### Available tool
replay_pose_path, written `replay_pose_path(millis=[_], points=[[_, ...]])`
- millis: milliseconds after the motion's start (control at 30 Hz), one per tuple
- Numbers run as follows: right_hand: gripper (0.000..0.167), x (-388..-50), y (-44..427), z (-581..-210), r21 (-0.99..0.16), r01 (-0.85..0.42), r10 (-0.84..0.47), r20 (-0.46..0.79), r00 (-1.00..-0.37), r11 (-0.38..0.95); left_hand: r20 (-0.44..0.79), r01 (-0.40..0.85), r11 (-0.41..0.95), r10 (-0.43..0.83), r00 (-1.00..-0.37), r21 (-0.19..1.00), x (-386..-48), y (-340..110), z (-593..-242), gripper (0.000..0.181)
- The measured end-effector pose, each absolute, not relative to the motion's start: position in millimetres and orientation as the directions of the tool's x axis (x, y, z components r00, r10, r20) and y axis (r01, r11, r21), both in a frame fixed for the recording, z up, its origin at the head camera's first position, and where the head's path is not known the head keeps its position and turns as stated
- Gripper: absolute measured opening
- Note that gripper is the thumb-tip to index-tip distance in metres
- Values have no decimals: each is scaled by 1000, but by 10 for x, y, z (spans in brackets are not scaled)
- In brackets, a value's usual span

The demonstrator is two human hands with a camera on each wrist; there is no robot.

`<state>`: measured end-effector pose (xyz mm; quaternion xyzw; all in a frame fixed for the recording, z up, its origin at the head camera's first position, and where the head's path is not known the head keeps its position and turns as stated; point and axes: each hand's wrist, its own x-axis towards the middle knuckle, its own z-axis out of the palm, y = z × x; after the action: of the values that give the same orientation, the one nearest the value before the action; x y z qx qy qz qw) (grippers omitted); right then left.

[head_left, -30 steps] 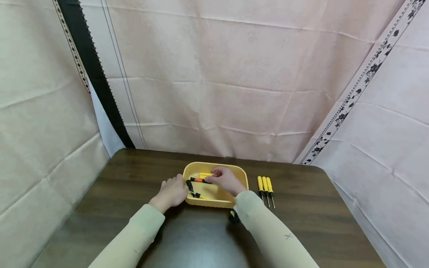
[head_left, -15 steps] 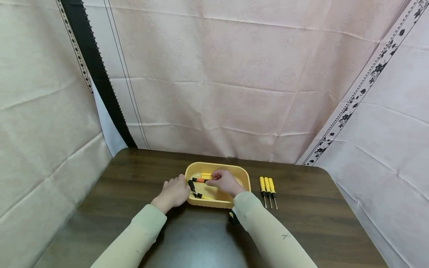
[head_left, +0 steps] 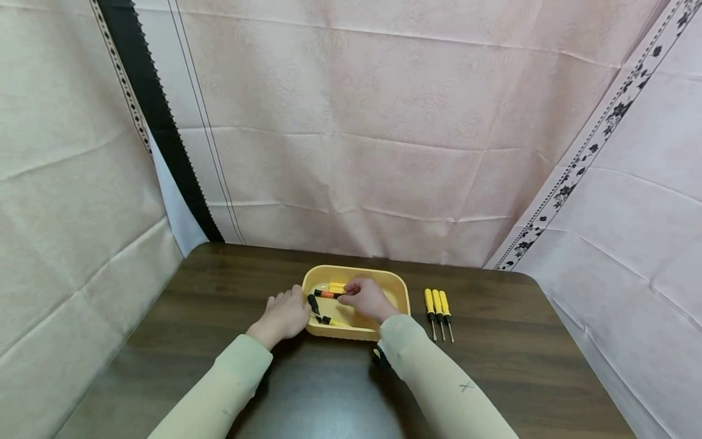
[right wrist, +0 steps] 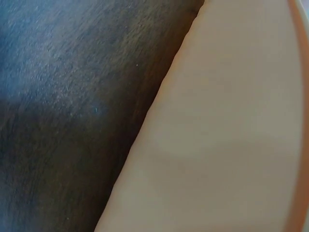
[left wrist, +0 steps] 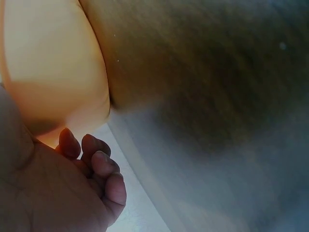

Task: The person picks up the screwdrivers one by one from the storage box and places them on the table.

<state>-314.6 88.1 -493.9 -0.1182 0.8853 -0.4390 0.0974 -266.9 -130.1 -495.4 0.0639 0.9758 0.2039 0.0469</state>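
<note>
Inside the yellow tray [head_left: 356, 334] in the head view, my right hand [head_left: 373, 300] reaches down and pinches the black end of an orange-and-black tool [head_left: 328, 294] between thumb and fingers. Just behind that tool lie yellow handles [head_left: 336, 286], partly covered by the fingers. My left hand [head_left: 282, 314] grips the tray's left rim; its curled fingers [left wrist: 108, 169] show against the outer wall [left wrist: 58, 63] in the left wrist view. A black handle [head_left: 313, 303] and a yellow-and-black screwdriver [head_left: 333, 322] lie near the tray's left end. The right wrist view shows the tray wall [right wrist: 212, 125], without the hand.
Three yellow-and-black screwdrivers [head_left: 437, 303] lie side by side on the dark wooden table [head_left: 219, 286], right of the tray. A small black object [head_left: 379, 357] is partly hidden by my right sleeve. Pale cloth [head_left: 351, 122] hangs behind the table.
The head view has shifted slightly. My right thumb covers a bit more of the orange-and-black tool's black end than a second ago. My left hand stays at the rim.
</note>
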Motion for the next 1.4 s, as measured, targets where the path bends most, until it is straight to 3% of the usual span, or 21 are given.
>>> replay_pose_path(millis=[533,767,1100,1400], points=[[24,-3142,823,-4945,-749,-168,-304,-46,-952,641,-84,98,909,144,-986,405,-2680,-1314,-4969,38],[12,-3123,768,-4948,-718,-156,-302,-80,-950,679,-87,99,910,146,-985,403,-2678,-1313,-4959,37],[7,-3155,758,-4970,-685,-153,-275,-72,-959,712,-87,92,908,139,-986,410,-2689,-1309,-4984,34],[4,-3183,747,-4986,-640,-233,-293,13,-956,733,-87,95,909,143,-986,406,-2694,-1315,-4963,37]])
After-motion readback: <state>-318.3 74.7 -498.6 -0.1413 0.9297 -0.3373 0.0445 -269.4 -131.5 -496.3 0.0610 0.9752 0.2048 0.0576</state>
